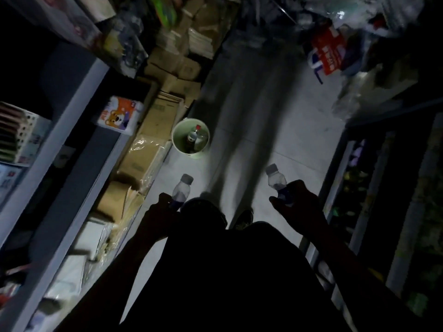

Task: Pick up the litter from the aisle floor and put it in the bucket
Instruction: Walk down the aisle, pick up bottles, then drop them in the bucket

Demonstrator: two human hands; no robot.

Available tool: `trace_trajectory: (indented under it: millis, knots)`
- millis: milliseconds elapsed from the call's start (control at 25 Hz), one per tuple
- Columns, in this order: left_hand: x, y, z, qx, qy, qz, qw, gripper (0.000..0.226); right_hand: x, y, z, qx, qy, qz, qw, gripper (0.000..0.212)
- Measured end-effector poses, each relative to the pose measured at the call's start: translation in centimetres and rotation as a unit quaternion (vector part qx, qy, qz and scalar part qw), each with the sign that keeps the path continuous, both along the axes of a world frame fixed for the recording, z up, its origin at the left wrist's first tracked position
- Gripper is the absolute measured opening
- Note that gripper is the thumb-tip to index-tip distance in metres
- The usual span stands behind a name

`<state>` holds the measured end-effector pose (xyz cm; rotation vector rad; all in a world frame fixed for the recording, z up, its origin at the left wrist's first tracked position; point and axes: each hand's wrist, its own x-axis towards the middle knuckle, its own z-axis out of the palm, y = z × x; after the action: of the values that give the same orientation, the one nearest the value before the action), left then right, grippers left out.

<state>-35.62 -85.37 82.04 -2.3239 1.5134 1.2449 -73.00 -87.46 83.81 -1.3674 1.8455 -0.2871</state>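
Green bucket (191, 136) ahead, hands (161, 207) (297, 200) gripping bottles (181, 190) (278, 182)

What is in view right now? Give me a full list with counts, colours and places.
bucket: one, pale green, on the floor beside the cardboard boxes, bottles inside.
red-capped bottle: one, dark, in the bucket.
clear bottles: two, grey caps, blue labels, one in the left hand, one in the right hand.
cardboard boxes: several, brown, along the left shelf.
tiger pack: one, white and orange, left shelf.
red bag: one, far right.
left hand: grips a bottle.
right hand: grips a bottle.
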Motion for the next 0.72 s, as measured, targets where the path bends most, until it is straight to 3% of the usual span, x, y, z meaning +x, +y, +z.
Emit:
trace_trajectory:
  millis: [160, 320, 520, 720]
  knots:
    - [2.4, -5.4, -2.2, -0.059, -0.024, -0.008, 0.998, 0.033, 3.3, -9.0, -1.3, 0.011, -0.030, 0.030, 0.999, 0.041]
    - [5.2, -13.0, -4.8, -0.096, 0.025, 0.026, 0.995, 0.043, 8.4, -16.4, -3.8, 0.047, -0.037, 0.029, 0.998, 0.043]
    - [6.7, -21.4, -8.5, -0.049, 0.029, 0.050, 0.997, 0.045, 15.0, -23.9, -10.1, 0.121, -0.070, 0.059, 0.988, 0.039]
    - [6.9, -28.3, -17.6, 0.032, 0.006, 0.080, 0.996, 0.046, 18.4, -28.4, -21.7, 0.173, -0.038, 0.145, 0.973, 0.060]
